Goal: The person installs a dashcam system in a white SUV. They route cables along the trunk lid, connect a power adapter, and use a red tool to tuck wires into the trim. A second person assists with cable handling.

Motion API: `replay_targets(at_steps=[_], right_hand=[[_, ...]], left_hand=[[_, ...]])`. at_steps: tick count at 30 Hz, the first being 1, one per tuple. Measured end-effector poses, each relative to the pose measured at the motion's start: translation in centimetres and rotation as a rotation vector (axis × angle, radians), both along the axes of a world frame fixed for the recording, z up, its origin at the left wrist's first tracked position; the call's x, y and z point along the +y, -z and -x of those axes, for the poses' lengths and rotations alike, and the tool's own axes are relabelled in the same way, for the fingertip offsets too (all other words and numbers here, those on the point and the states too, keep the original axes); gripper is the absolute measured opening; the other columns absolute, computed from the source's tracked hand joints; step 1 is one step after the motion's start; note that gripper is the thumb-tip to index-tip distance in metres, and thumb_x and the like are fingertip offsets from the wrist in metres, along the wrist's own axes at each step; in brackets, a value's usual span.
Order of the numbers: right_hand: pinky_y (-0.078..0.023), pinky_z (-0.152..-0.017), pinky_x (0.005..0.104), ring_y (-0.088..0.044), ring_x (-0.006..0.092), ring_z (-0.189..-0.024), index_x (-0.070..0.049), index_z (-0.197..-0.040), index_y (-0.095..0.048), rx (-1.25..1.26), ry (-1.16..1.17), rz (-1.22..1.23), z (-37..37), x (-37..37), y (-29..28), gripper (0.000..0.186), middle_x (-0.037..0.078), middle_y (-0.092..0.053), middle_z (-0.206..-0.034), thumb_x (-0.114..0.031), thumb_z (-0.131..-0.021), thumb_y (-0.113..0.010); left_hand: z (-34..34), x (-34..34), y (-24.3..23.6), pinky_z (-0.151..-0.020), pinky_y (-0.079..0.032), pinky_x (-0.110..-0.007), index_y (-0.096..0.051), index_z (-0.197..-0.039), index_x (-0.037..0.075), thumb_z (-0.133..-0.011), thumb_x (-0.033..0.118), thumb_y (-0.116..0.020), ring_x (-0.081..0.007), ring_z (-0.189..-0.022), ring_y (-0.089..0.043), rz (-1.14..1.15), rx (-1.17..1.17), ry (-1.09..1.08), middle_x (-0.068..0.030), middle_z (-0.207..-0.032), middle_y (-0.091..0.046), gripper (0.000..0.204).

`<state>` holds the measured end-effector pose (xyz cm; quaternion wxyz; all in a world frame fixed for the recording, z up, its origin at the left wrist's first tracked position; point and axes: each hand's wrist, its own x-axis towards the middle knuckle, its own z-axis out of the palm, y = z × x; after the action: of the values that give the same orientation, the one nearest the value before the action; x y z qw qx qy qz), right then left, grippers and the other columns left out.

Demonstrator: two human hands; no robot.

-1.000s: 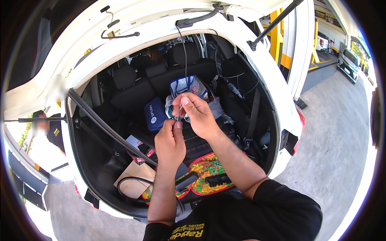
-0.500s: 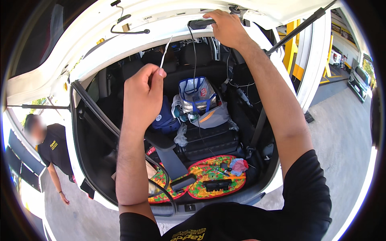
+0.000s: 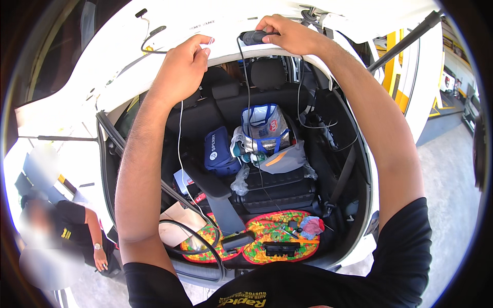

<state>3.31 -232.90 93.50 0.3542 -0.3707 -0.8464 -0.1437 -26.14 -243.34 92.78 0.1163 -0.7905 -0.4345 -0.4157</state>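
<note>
My left hand [image 3: 184, 69] is raised beside the white tailgate, thumb and fingers pinched on the thin white end of a wire. A white wire [image 3: 180, 138] hangs below that hand, running down past the seat parts to the boot floor. At the tailgate's edge, my right hand [image 3: 290, 35] grips a black tube-shaped cable piece [image 3: 252, 37]. From this piece a thin black cable [image 3: 248, 82] drops into the car. The white tailgate [image 3: 226, 31] stands raised above the open luggage space.
Inside lie a silver-and-blue cooler bag [image 3: 267, 136], a navy bag [image 3: 218, 151] and a colourful patterned mat [image 3: 257, 256] with small tools. A black gas strut [image 3: 405, 41] slants at the right. Another person [image 3: 84, 226] is outside at the lower left.
My left hand has moved up to the tailgate, and the white end it pinches now sticks out less. My right hand stays on the black piece. The other person appears lower in view.
</note>
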Motion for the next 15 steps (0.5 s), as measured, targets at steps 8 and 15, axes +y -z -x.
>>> replay_targets(at_steps=[8, 15], right_hand=[[-0.056, -0.091, 0.04, -0.065, 0.027, -0.102, -0.002, -0.131, -0.062, 0.127, -0.289, -0.353, 0.9, -1.1, -0.2, 0.034, 0.014, -0.065, -0.11, -0.012, -0.1, -0.071], [-0.056, -0.073, 0.0355, -0.069, 0.0202, -0.081, 0.0, -0.114, -0.07, 0.159, -0.396, -0.18, 5.2, -6.4, 1.4, 0.016, 0.015, -0.07, -0.1, -0.009, -0.102, -0.067]], left_hand=[[-0.3, 0.8, -0.2, -0.076, -0.054, -0.041, -0.068, -0.117, 0.003, -0.107, 0.015, -0.053, -0.0286, -0.071, -0.067, -0.115, 0.11, -0.05, -0.0144, -0.081, -0.07, 0.022], [1.3, 1.4, 4.0, -0.076, -0.051, -0.028, -0.071, -0.113, 0.001, -0.111, 0.02, -0.06, -0.0124, -0.078, -0.059, -0.108, 0.133, 0.008, -0.0041, -0.085, -0.067, 0.022]])
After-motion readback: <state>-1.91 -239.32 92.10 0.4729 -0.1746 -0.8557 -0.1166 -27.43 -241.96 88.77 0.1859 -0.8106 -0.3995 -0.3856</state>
